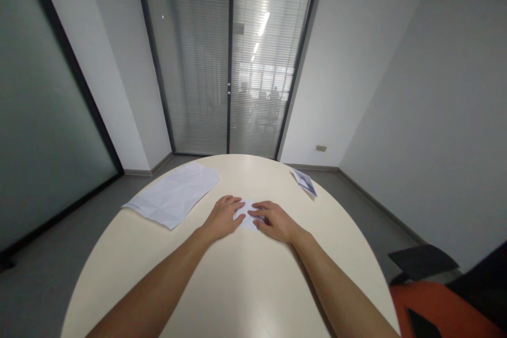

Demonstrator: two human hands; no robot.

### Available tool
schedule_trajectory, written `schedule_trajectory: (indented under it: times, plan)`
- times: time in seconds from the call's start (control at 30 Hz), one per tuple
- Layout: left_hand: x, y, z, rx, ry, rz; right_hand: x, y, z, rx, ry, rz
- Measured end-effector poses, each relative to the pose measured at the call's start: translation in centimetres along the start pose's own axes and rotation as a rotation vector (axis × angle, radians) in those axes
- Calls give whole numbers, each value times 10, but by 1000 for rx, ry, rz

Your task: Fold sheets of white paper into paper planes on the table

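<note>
A small white piece of paper (247,222) lies on the round cream table (241,285), partly covered by both hands. My left hand (225,217) rests on its left side, fingers stretched out and thumb apart. From the right, my right hand (276,222) reaches over the paper with its fingers spread and their tips on it. Whether the paper is folded under the fingers is hard to make out. To the left of my hands is a large creased sheet of paper (174,193). Near the table's far right edge stands a small folded paper (304,182).
An orange chair (443,309) with a black armrest (423,262) is close to the table's right edge. Beyond the table are a glass partition with blinds (206,63) and a white wall (348,63). A frosted glass panel (47,116) stands at the left.
</note>
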State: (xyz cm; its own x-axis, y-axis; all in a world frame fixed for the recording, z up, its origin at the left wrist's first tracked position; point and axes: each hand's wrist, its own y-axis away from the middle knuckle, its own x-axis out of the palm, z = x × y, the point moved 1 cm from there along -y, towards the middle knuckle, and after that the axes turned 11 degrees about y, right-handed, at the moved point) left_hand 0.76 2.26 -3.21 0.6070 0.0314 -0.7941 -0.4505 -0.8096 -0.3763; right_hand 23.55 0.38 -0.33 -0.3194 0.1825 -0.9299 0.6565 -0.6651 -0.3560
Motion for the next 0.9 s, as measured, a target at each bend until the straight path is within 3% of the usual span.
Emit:
schedule_trajectory:
  times: [0.53, 0.9]
  plan:
    - [-3, -2, 4, -31, 41, 39, 1, -1, 1, -24, -34, 6]
    - [-26, -4, 11, -105, 83, 178, -3, 0, 3, -5, -51, 9]
